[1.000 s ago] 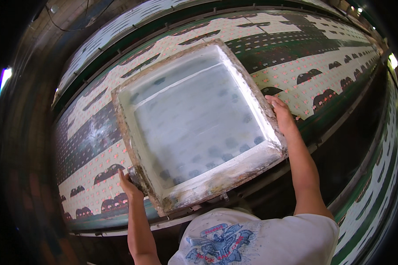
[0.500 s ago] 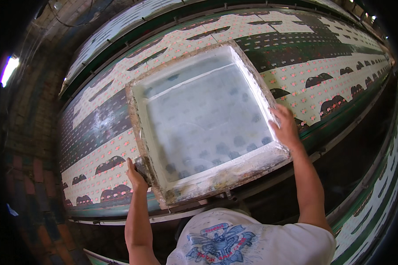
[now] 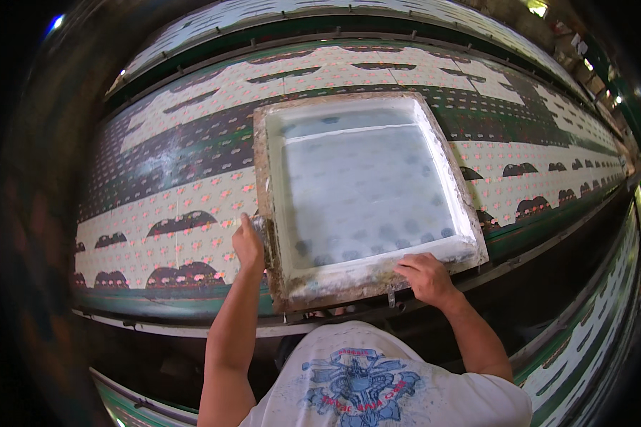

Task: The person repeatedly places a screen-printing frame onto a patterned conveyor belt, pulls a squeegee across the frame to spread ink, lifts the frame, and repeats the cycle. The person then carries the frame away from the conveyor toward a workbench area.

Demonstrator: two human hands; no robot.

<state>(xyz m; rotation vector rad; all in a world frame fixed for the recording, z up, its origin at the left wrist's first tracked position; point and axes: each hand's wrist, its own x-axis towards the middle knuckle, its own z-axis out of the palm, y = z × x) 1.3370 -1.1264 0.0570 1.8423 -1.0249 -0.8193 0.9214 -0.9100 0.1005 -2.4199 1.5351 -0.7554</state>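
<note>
A wooden screen-printing frame with pale, crusted edges lies over the long printing table. Its translucent mesh shows dark rounded spots, mostly along the near side. My left hand is closed on the left side of the frame, by a dark block fixed there; its thumb points up. At the near rail, right of the middle, my right hand grips the edge with curled fingers. Cream fabric pieces with small pink flower prints lie flat on the table, left and right of the frame.
The table's metal rail runs along its near edge, in front of my body. Dark patterned strips show between the fabric pieces. Another long table stands at the right, and a further one lies beyond the far edge.
The frame has turned and sits straighter to the table. My right hand has gone from its right side to the near rail. My left hand stays at the left side.
</note>
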